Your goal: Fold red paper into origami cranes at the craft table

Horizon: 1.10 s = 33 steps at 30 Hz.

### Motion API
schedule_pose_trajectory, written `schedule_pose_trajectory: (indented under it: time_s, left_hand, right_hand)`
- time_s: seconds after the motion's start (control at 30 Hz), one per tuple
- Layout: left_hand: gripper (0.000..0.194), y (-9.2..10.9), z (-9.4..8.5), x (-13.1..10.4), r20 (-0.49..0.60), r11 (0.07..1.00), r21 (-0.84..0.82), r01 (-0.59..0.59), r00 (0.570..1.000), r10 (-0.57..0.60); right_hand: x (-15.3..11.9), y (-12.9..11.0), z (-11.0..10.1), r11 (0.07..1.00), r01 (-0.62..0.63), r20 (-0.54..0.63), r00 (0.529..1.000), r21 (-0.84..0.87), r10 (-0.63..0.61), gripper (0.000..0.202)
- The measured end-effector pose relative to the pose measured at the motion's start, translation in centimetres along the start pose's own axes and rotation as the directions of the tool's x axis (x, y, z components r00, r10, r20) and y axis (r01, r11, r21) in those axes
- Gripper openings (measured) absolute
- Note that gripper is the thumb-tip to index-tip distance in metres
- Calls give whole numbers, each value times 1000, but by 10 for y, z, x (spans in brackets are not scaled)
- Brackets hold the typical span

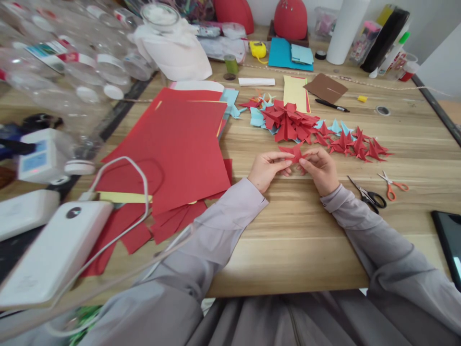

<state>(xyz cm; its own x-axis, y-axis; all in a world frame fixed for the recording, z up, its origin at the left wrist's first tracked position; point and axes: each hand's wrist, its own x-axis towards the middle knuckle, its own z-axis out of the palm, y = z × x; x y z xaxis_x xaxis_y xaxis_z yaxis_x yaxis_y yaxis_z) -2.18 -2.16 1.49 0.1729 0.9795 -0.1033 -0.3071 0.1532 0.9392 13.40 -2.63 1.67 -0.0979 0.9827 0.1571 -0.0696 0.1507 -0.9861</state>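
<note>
Between my two hands is a small folded red paper piece (293, 153), raised slightly over the table. My left hand (268, 168) pinches its left side between thumb and fingers. On its right side, my right hand (320, 169) grips with thumb and forefinger. Just beyond my fingers lies a heap of folded red paper pieces (288, 120). To the right of that heap, red paper cranes (356, 144) stand in a cluster, with light blue cranes (338, 127) behind them.
Large red sheets (180, 149) lie to the left, with cut red strips (137, 238) below. Black scissors (369, 194) and orange scissors (392, 185) rest at the right. A white power bank (61, 250) with a cable sits front left. Plastic bottles (79, 67) crowd the far left.
</note>
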Motion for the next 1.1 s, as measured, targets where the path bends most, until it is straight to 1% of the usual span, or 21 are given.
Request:
schedule_pose_trajectory:
  time_s: [0.13,0.23,0.33,0.5,0.67,0.83,0.9,1.1]
  left_hand:
    - [32,0,0,1,24,1000,11,-15,1000,15]
    - [33,0,0,1,41,1000,6,-15,999,15]
    - [35,-1,1,1,47,1000,-9,-20,999,20]
    - [36,0,0,1,58,999,-30,16,998,-14]
    - [34,1,-1,1,70,998,-56,32,997,-28]
    - [36,2,-1,1,6,998,-58,31,1000,-30]
    - [36,2,-1,1,-3,997,-77,23,1000,-23]
    - [34,1,-2,1,41,997,-75,6,999,-3]
  right_hand:
    - [0,3,-1,999,35,45,998,-3,-35,31]
    - [0,4,-1,998,42,45,998,-37,-40,27]
    - [1,5,-1,995,85,50,995,-44,-83,26]
    - [2,5,-3,989,150,94,985,-12,-148,21]
    - [2,5,-4,989,143,87,987,-43,-139,21]
    - [1,4,-2,986,152,63,987,-71,-147,24]
    - [1,4,-2,984,160,66,986,-75,-156,24]
    - [0,3,-2,984,145,49,989,-99,-141,20]
